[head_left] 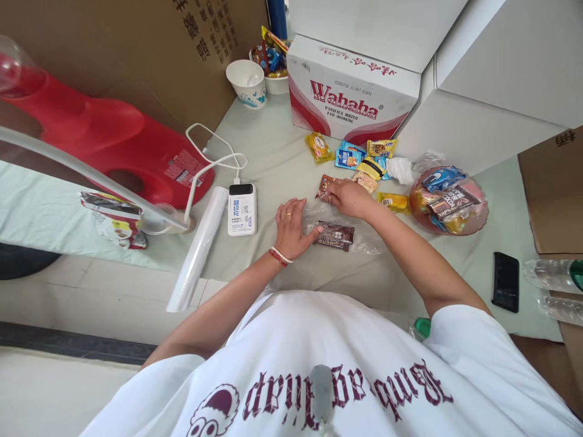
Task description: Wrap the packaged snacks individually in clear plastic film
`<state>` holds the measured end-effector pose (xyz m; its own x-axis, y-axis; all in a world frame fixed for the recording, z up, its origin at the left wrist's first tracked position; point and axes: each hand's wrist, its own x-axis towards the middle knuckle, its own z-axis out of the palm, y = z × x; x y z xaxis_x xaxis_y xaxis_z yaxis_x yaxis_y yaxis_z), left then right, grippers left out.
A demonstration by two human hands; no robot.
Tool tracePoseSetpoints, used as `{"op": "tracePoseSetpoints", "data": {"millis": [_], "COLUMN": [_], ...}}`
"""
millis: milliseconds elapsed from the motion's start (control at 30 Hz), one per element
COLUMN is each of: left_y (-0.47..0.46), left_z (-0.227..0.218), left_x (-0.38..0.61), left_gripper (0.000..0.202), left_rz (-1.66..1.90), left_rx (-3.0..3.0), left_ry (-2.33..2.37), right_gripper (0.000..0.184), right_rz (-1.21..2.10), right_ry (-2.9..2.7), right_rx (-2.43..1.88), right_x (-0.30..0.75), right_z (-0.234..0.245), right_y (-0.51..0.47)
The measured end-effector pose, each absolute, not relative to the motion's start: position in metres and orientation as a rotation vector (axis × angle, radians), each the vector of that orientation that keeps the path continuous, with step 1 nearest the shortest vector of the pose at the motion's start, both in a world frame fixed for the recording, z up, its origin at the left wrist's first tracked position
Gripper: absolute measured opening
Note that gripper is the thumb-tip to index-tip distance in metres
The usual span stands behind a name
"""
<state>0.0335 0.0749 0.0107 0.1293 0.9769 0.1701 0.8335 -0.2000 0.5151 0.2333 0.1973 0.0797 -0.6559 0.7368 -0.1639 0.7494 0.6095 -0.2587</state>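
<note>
My left hand [291,229] lies with its fingers stretched out at the left edge of a clear plastic bag [371,241]. Its thumb reaches toward dark brown snack packets [336,235], which rest on the bag. My right hand [351,198] is closed, its fingertips on a small brown wrapped snack [323,187] just above the bag's far edge. Beyond that hand lie a pinkish-beige snack [365,181], a yellow packet with a black band [371,169], a blue packet [350,155] and a yellow packet [319,147].
A pink bowl of snacks [413,203] stands right, near a black phone [505,282]. A Wahaha carton [350,97] and a paper cup [248,85] are at the back. Left are a white power bank [242,215] with cable, a plastic film roll [198,249] and a red plastic object [122,139].
</note>
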Motion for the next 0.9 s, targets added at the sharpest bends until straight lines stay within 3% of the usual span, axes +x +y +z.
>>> {"op": "tracePoseSetpoints", "data": {"millis": [100, 200, 300, 500, 600, 700, 833, 900], "left_y": [0.069, 0.068, 0.078, 0.106, 0.106, 0.094, 0.072, 0.067], "left_z": [0.014, 0.011, 0.004, 0.002, 0.007, 0.013, 0.016, 0.014], "left_x": [0.031, 0.029, 0.029, 0.023, 0.011, -0.005, -0.01, -0.005], "left_gripper": [0.111, 0.112, 0.097, 0.03, 0.022, 0.031, 0.079, 0.092], "left_rz": [0.704, 0.665, 0.667, 0.507, 0.496, 0.573, 0.583, 0.571], "left_rx": [2.302, 2.285, 2.053, 1.894, 1.863, 1.928, 2.093, 2.088], "left_ry": [1.58, 1.545, 1.678, 1.753, 1.713, 1.546, 1.424, 1.516], "right_gripper": [0.033, 0.035, 0.034, 0.038, 0.042, 0.049, 0.047, 0.046], "right_rz": [-0.475, -0.478, -0.474, -0.481, -0.494, -0.564, -0.739, -0.826], "right_ry": [2.734, 2.72, 2.76, 2.772, 2.711, 2.732, 2.738, 2.777], "right_rx": [1.335, 1.35, 1.332, 1.133, 1.004, 1.053, 1.24, 1.32], "right_x": [0.231, 0.231, 0.232, 0.231, 0.232, 0.235, 0.239, 0.241], "right_z": [0.084, 0.086, 0.09, 0.087, 0.07, 0.052, 0.043, 0.041], "right_y": [0.192, 0.189, 0.183, 0.131, 0.098, 0.079, 0.078, 0.081]}}
